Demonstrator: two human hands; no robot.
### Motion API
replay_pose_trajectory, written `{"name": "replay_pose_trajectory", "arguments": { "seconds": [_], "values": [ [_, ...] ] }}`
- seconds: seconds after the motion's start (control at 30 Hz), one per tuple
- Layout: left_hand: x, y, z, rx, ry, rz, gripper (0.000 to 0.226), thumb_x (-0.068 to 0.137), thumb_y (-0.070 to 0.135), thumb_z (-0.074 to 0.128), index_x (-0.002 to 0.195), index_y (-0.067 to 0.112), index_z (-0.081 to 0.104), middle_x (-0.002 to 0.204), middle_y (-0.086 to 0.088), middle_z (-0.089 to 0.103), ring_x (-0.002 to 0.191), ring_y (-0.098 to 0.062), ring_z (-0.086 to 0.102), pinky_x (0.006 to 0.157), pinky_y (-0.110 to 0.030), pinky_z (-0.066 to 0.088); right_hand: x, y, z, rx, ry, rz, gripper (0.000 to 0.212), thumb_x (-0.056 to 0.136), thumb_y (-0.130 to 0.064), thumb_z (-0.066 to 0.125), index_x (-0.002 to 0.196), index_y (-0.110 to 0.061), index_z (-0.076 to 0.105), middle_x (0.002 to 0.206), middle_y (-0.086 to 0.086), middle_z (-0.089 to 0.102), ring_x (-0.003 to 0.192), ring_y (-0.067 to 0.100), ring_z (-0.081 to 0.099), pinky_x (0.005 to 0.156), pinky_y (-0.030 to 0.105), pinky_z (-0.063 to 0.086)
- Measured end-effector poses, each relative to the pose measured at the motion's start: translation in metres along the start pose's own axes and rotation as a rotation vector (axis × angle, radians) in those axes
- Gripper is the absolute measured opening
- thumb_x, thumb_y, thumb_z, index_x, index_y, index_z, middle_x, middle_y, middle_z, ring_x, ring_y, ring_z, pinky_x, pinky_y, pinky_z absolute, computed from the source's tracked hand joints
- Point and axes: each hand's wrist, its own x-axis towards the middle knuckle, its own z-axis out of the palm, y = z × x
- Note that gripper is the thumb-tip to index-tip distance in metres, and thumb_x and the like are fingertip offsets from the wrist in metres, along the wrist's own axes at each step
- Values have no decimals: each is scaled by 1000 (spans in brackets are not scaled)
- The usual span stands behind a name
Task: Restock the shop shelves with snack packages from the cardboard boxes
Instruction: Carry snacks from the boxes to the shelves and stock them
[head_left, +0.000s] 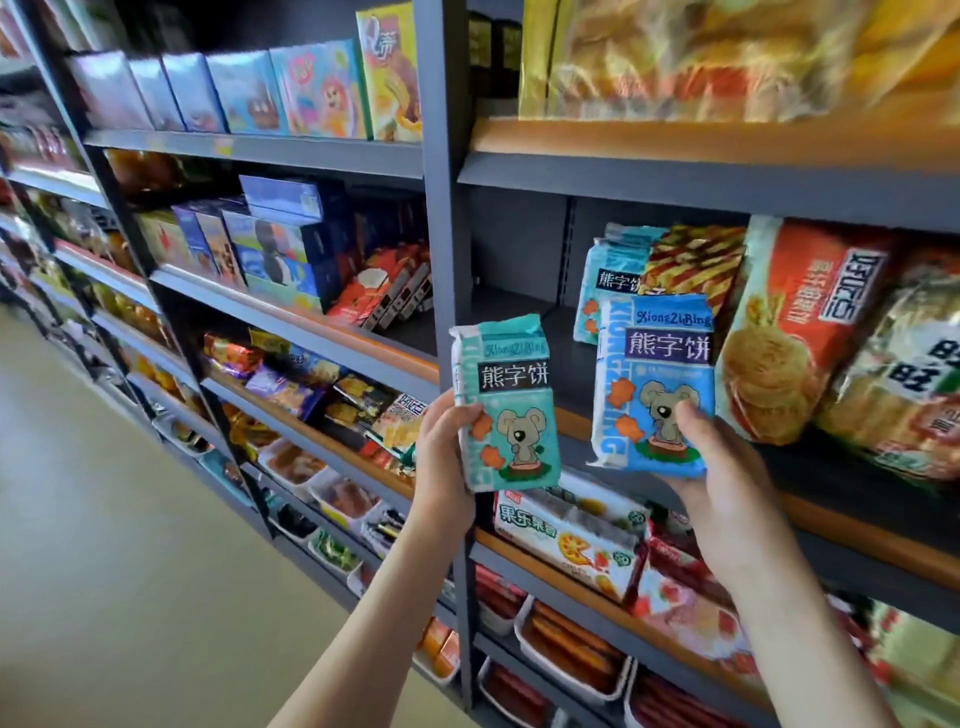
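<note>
The person is standing at a shelf (519, 317). The left hand (441, 462) is gripping a teal pack (511, 410) upright in front of the shelf's post, its fingers (464, 415) clasping the pack's lower left edge. The right hand (717, 478) is holding a blue pack (657, 374) from below, thumb pressing on its front, at the shelf's front edge. Behind it, a second blue pack (605, 280) is standing on the shelf beside a striped pack (691, 265) and an orange bag (795, 332). The two held packs are sitting side by side, apart.
</note>
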Motion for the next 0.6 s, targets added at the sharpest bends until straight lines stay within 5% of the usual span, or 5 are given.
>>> {"name": "replay_pose_trajectory", "arguments": {
  "seconds": [0.17,0.47,0.6],
  "values": [
    [4,-6,30,30,-54,29,15,68,16,57,82,13,57,79,-6,67,74,-27,66,60,-32,55,5,-11,-12,-36,-2,-2,15,92,-21,54,101,-25,66,97,-2,75,90,13,71,80,31,56],
    [13,9,46,184,136,113,42,64,21,68,105,12,61,107,-25,65,89,-36,69,78,-56,56,34,-4,-4,-102,-35,64,29,93,-16,57,122,-13,56,112,5,71,100,21,69,86,37,53],
    [21,16,52,251,166,196,32,77,14,71,106,17,59,102,-21,65,84,-26,71,69,-43,59,58,4,11,-52,-33,130,28,94,-15,56,122,-12,56,113,8,70,98,25,69,79,39,55]
  ]
}}
